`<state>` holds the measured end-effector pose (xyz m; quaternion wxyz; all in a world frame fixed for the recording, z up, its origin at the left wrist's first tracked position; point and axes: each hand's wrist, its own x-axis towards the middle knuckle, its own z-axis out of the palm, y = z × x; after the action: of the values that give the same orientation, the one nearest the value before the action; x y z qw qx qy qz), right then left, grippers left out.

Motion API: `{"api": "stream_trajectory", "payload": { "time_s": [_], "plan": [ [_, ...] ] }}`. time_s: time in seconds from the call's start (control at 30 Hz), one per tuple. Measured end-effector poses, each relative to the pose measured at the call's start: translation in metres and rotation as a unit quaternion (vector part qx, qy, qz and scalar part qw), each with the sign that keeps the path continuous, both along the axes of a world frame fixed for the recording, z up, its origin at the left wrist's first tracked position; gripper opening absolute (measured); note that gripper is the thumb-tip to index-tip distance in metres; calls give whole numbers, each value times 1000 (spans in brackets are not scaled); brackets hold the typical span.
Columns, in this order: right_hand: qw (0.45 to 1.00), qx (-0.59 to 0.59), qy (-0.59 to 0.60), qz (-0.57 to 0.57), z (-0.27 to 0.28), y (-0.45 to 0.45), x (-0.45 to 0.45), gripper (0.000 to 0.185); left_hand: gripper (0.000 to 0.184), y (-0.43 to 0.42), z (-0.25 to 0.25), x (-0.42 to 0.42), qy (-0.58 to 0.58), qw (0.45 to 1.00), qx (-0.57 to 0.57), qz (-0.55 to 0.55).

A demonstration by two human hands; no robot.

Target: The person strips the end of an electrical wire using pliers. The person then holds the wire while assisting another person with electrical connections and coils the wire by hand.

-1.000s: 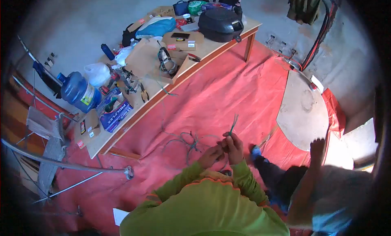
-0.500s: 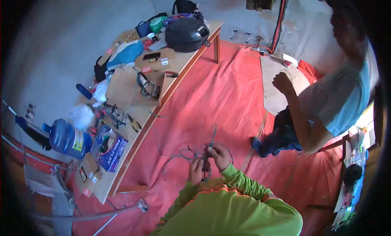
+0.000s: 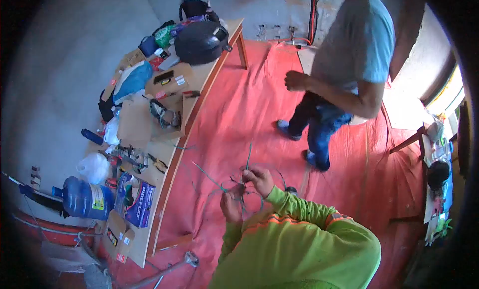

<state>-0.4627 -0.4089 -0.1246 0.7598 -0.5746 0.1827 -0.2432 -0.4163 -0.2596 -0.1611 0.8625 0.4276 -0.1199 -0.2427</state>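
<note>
Thin green wire (image 3: 209, 178) runs in loose loops around my two hands, over the red floor sheet. My left hand (image 3: 230, 206) is closed on the wire, with one length sticking out up and to the left. Close beside it, my right hand (image 3: 259, 181) pinches the wire, and a short end (image 3: 249, 155) points upward from its fingertips. More loops hang just below and between the hands. The exact grip of the fingers is small and partly hidden.
A long table (image 3: 209, 82) on the left carries a black case (image 3: 201, 42), cardboard boxes, pliers (image 3: 158, 163), a purple-blue box (image 3: 141, 201) and a water jug (image 3: 89, 198). A person (image 3: 344, 59) stands ahead on the red sheet (image 3: 219, 124). A pole (image 3: 191, 259) lies lower left.
The other person has gone from crouching low to standing. In my left hand, a length of wire now sticks out up-left. My view has shifted somewhat.
</note>
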Motion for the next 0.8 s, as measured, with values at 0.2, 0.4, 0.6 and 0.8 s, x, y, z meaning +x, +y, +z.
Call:
{"api": "stream_trajectory", "payload": {
  "time_s": [0.2, 0.4, 0.6, 0.8],
  "plan": [
    [999, -26, -16, -23, 11, -31, -14, 26, 33, -30, 25, -1, -28, 998, 49, -9],
    [999, -44, -18, 1, 15, -50, -30, 22, 30, -52, 21, -14, -69, 994, 70, -54],
    [999, 14, -12, 49, 12, -59, -40, 24, 24, -65, 40, -20, -87, 989, 117, -26],
    [997, 30, 8, 77, 13, -56, -44, 29, 20, -85, 64, -16, -108, 986, 128, 11]
  ]
}}
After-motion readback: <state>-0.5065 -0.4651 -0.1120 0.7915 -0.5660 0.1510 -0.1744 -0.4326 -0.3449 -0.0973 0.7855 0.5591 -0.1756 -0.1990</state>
